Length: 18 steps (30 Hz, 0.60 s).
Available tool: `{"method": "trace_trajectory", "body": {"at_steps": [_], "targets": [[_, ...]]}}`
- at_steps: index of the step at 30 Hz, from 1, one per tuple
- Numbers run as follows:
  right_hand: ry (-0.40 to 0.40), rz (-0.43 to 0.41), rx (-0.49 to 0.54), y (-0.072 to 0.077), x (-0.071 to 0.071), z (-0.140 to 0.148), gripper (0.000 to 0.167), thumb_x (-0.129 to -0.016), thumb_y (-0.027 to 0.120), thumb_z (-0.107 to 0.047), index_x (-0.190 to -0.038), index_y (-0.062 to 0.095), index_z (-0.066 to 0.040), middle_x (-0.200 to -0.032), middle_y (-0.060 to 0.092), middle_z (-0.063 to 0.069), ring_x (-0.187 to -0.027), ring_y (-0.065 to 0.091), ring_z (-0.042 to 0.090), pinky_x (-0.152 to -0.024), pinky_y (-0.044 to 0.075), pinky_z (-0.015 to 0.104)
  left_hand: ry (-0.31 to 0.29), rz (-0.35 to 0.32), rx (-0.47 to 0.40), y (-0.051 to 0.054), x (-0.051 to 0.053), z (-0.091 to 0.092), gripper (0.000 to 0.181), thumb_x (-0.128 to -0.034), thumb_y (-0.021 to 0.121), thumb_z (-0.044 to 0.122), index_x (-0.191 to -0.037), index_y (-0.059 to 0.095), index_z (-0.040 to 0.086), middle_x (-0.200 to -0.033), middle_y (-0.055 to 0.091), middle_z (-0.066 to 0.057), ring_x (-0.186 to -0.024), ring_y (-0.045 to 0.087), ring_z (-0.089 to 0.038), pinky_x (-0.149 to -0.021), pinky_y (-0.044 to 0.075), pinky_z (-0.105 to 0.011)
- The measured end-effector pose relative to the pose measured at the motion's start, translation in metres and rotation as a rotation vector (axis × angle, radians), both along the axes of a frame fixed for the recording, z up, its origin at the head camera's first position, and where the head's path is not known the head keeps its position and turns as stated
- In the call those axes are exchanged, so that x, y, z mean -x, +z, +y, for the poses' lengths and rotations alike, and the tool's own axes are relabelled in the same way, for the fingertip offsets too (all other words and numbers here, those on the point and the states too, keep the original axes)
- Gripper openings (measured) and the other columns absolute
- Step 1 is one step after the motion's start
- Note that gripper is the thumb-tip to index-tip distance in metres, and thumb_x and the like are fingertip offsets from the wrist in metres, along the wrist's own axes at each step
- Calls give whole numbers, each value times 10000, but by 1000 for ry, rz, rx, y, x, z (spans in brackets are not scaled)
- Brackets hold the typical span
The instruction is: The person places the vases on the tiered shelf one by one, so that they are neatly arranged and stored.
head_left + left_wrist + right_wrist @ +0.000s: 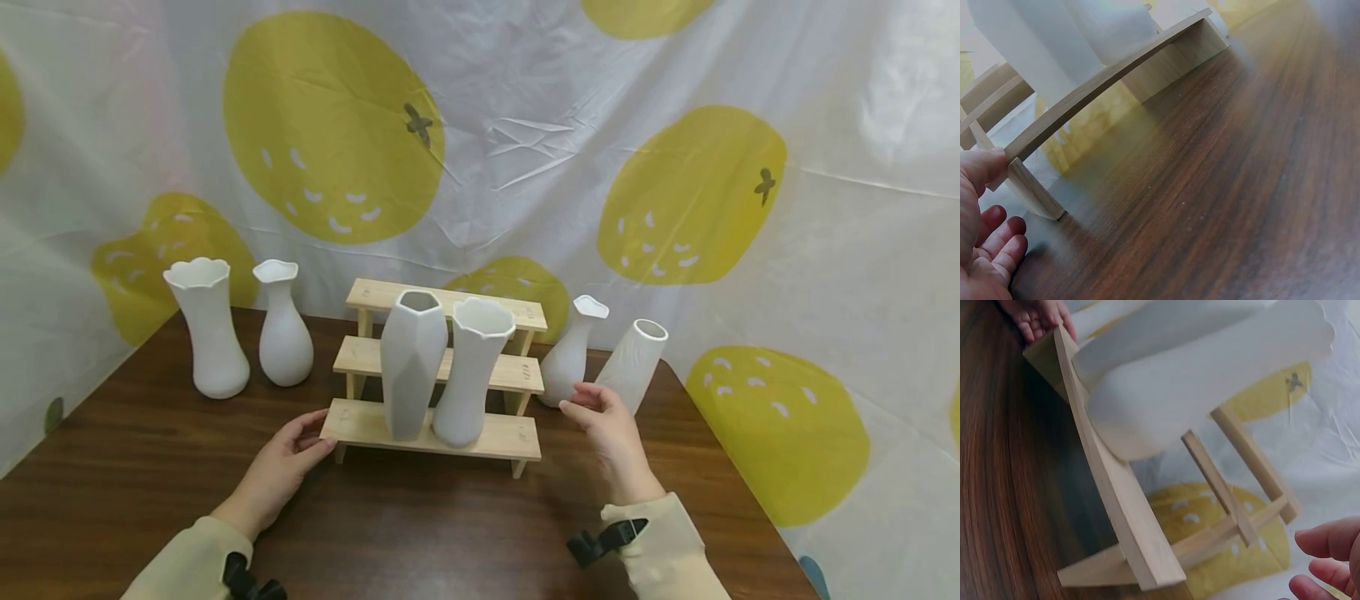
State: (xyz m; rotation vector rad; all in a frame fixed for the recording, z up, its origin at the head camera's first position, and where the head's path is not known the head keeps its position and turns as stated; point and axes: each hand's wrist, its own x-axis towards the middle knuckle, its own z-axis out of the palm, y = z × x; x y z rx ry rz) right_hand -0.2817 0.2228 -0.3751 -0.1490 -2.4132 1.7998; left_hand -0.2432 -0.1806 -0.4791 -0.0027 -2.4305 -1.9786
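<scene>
A three-step wooden display stand (480, 439) carries two white vases on its lowest step. One is a faceted vase (411, 367); beside it is a scalloped-rim vase (471, 375). My left hand (279, 467) grips the left end of the lowest step, its thumb (985, 165) against the board's end and the other fingers partly hidden. Right of the stand, my right hand (611, 433) is raised with relaxed fingers, holding nothing. In the right wrist view, its fingertips (1322, 540) are apart from the stand. Behind that hand are a narrow-necked vase (567, 358) and a slanted-looking cylindrical vase (634, 362).
Left of the stand are a scalloped white vase (210, 333) and a narrow-necked white vase (285, 333). Everything stands on a dark brown wooden table (420, 533). Behind hangs a white curtain (517, 150) with yellow fruit shapes.
</scene>
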Motion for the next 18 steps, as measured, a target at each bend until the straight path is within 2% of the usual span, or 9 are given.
{"method": "trace_trajectory", "body": {"at_steps": [9,14,18], "targets": [[-126,25,33,-7,4,12,397,-888,671,-69,-1246,531,32,-1114,548,112,-963,483,142,-761,415,182,-3,-7,5,0,0,0,678,-947,607,380,-1467,333,42,-1475,365,-187,-1248,457,-304,-950,431,-315],[-215,95,34,-13,6,19,372,-869,690,-52,-1199,550,51,-971,577,37,-861,511,62,-716,420,153,-6,-8,2,-1,0,0,680,-946,608,380,-1469,331,44,-1475,364,-187,-1249,456,-304,-948,432,-316],[-278,121,36,-18,9,25,373,-862,704,-67,-1185,557,49,-941,573,8,-831,502,37,-707,407,156,-9,-9,-2,-1,0,0,677,-948,607,375,-1471,329,47,-1477,361,-187,-1248,456,-303,-947,433,-316]]}}
